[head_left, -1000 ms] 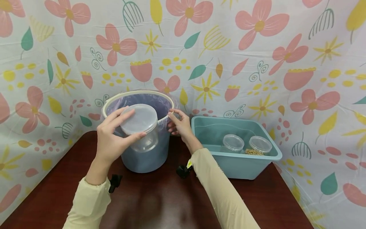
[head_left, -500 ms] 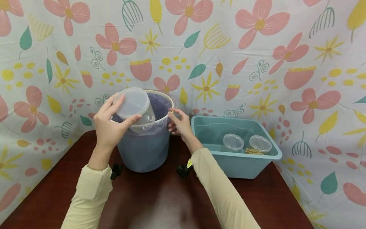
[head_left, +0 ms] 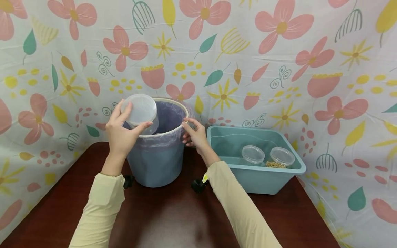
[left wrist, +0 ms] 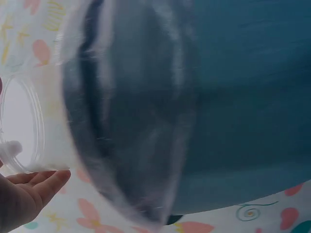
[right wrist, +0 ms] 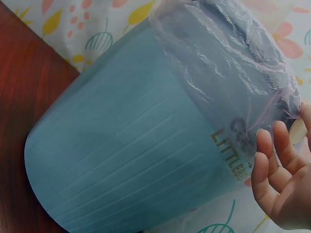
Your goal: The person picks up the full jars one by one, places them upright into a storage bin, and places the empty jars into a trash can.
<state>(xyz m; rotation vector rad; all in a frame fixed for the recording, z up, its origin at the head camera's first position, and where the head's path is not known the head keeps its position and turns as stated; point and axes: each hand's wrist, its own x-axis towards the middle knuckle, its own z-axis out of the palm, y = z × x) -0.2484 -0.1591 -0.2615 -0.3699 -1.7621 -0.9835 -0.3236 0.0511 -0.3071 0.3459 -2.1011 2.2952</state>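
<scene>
My left hand (head_left: pixel 121 136) grips a clear round plastic tub (head_left: pixel 141 109) with a frosted lid, fingers on one side and thumb on the other. The tub is tilted and overlaps the mouth of a blue-grey trash bin (head_left: pixel 155 165), its lower part behind the near rim. A thin clear liner bag (right wrist: pixel 218 53) folds over the cream rim ring (head_left: pixel 180 127). At the rim's right side, my right hand (head_left: pixel 196 135) pinches the edge between thumb and forefinger, other fingers curled loosely outside. In the left wrist view the tub (left wrist: pixel 51 116) shows beside the liner.
Right of the bin stands a teal rectangular basin (head_left: pixel 224 166). Inside it are a clear lidded tub (head_left: pixel 253 154) and another lidded tub (head_left: pixel 282 156) with tan, bean-like pieces. Everything rests on a dark red-brown table (head_left: pixel 173 220) against a flower-print curtain (head_left: pixel 235 69).
My left hand has carried the tub up, left and away from me, from in front of the bin to over its mouth. The right hand stays at the rim.
</scene>
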